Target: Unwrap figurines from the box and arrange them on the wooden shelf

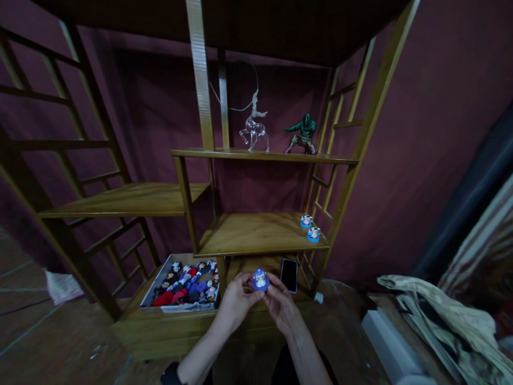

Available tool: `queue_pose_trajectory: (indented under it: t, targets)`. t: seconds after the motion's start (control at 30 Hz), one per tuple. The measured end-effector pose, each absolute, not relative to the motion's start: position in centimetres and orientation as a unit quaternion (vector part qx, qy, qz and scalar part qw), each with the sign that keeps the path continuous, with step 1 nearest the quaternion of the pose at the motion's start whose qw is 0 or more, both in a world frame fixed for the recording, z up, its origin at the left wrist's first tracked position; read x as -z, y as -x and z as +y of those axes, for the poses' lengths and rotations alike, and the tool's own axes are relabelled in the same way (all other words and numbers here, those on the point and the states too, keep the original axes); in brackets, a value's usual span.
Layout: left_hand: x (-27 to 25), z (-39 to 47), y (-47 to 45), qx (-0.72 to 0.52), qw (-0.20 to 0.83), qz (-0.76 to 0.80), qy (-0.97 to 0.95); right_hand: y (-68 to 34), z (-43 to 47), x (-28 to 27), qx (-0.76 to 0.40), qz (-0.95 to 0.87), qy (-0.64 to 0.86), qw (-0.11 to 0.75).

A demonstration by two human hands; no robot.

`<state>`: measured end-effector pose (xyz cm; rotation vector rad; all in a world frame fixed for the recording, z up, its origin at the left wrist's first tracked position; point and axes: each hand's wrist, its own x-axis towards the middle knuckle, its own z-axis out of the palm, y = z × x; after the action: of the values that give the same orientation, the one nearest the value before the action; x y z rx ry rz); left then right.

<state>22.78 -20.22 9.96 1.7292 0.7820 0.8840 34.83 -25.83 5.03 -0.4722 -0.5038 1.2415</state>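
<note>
A small purple-blue figurine with a white front stands upright between my two hands. My left hand pinches it from the left, and my right hand grips it from the right, thumbs close together at its base. Left of my hands, a cardboard box holds several figurines in red, blue, black and white. On the middle shelf, at its right end, stand two small figurines on blue bases, one behind the other.
The upper shelf carries a clear deer ornament and a dark green crouching figure. A phone lies right of my hands. Wooden posts divide the rack. Pale cloth lies at the right.
</note>
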Motion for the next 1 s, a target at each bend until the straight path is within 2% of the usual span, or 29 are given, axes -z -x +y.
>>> queue_pose_trajectory:
  t: [0.2,0.37,0.53,0.83,1.0]
  targets:
    - [-13.9,-18.5,-26.6,-0.373,0.475,0.277,-0.747,-37.2,-25.1,-9.1,-0.534,-0.235,0.180,0.792]
    - [-16.4,-16.8,-29.6,-0.340,0.527,0.240,-0.741,-39.1,-24.5,-11.0,-0.501,-0.219,0.167,0.821]
    - [-17.4,-15.4,-32.1,-0.302,0.592,0.233,-0.709,-39.9,-24.6,-9.2,-0.499,-0.189,0.182,0.826]
    - [-16.7,-12.4,-36.8,-0.297,0.495,0.276,-0.768,-39.5,-23.5,-6.0,-0.533,-0.159,0.239,0.796]
    - [-15.9,-11.9,-38.4,-0.272,0.473,0.283,-0.789,-39.7,-22.8,-5.3,-0.536,-0.128,0.264,0.792]
